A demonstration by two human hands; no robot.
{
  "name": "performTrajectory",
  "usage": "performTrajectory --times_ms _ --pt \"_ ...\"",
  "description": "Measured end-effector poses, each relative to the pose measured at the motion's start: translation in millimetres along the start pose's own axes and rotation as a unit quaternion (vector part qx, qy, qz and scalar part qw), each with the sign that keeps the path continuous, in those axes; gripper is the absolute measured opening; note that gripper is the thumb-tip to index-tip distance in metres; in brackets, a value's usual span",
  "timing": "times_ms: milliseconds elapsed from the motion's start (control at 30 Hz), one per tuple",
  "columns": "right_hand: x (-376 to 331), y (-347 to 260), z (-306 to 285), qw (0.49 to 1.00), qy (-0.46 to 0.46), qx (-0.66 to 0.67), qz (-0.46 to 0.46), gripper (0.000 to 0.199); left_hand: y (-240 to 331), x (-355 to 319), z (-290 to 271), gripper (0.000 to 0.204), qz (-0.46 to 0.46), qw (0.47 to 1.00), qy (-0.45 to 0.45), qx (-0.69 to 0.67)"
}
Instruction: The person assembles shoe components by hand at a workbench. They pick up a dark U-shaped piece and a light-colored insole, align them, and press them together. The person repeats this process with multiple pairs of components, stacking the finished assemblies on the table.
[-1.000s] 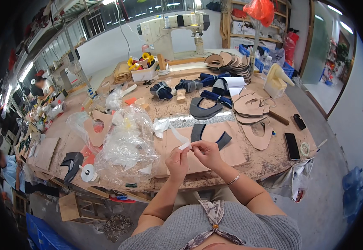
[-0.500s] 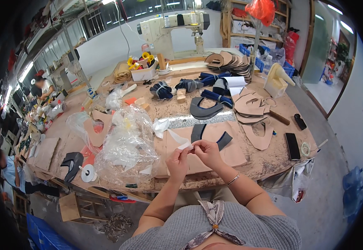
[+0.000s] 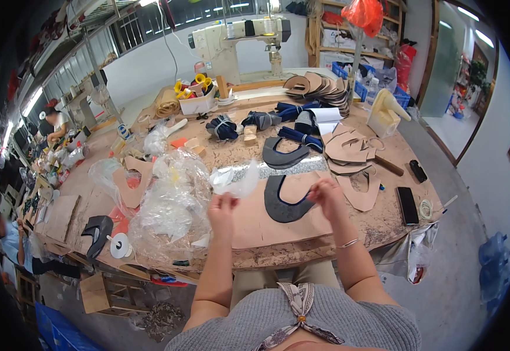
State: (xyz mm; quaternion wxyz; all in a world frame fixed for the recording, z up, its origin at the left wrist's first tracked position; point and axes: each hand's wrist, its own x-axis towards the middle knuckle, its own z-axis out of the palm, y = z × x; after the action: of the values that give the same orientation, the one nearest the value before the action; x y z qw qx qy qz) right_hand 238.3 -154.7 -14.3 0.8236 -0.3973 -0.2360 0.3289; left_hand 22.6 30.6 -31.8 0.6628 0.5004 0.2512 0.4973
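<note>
My left hand [image 3: 223, 206] is raised over the table and pinches a thin translucent white strip [image 3: 235, 179] that curls upward from its fingers. My right hand [image 3: 327, 195] is a short way to the right, fingers closed at the right tip of a dark U-shaped leather piece [image 3: 278, 207]. That piece lies flat on a tan board [image 3: 255, 228] near the front edge of the worktable [image 3: 302, 253]. Whether the right hand grips the piece or only touches it is hard to tell.
A heap of clear plastic bags [image 3: 170, 205] lies left of my hands. Behind are another dark U-shaped piece [image 3: 284, 155], a silver strip [image 3: 305, 167], tan cut-outs [image 3: 348, 146] and a sewing machine [image 3: 237, 35]. A phone [image 3: 408, 205] lies at right, a tape roll [image 3: 118, 245] at left.
My hands were together, both pinching a small white strip. Now they have drawn apart: the left carries the strip up and left, the right has gone to the dark piece.
</note>
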Motion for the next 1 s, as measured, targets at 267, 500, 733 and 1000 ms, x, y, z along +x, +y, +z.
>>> performTrajectory --times_ms 267,500,733,1000 --pt "-23.7 17.3 47.2 0.958 -0.080 -0.273 -0.044 0.045 8.5 -9.1 30.3 0.015 0.044 0.995 -0.071 0.056" --pt "-10.3 54.0 69.4 0.989 -0.021 -0.145 -0.022 0.016 13.8 -37.3 37.5 0.015 0.052 0.989 -0.100 0.093" --pt "5.1 27.3 17.1 0.955 0.048 -0.268 -0.119 0.015 0.7 6.1 12.8 0.015 0.040 0.989 -0.053 0.131" --pt "-10.9 -17.5 -38.6 0.977 0.117 -0.130 -0.119 0.012 -20.2 80.1 -40.3 0.013 0.180 0.797 0.034 0.576"
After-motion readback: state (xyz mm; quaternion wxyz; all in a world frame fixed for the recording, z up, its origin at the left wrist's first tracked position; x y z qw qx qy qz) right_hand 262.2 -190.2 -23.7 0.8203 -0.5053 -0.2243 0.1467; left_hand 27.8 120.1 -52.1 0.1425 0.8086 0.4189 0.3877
